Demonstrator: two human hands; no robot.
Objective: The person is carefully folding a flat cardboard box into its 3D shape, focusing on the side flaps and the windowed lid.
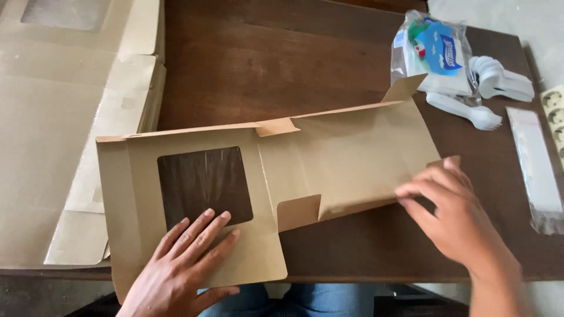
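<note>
A flat, unfolded brown cardboard box blank [346,158] with a clear square window [204,185] lies across the near part of the dark wooden table [264,58], its windowed panel toward 8 o'clock and its plain panel stretching toward 2 o'clock. The left hand [185,258] rests palm down on the windowed panel, fingers spread and flat, their tips touching the lower edge of the window; its grip closes on nothing and only presses the card against the table. The right hand [455,214], at about 4 o'clock, is slightly blurred; its fingers lie along the near right edge of the plain panel, and the fingertips seem to pinch or push a side flap [437,167] there, though whether the thumb is under the card cannot be told. A small flap [298,211] stands up near the middle of the blank's near edge, and another flap [404,88] is raised at the far corner. At 9 to 11 o'clock a stack of similar flat windowed box blanks [64,135] lies on the table's left end. At 1 to 2 o'clock sits a clear plastic bag with a blue and green packet [435,50], with white plastic forks [482,114] and other white cutlery [502,79] just beside it. At 3 o'clock a long clear sleeve holding a white strip [537,167] lies near the table's right edge.
</note>
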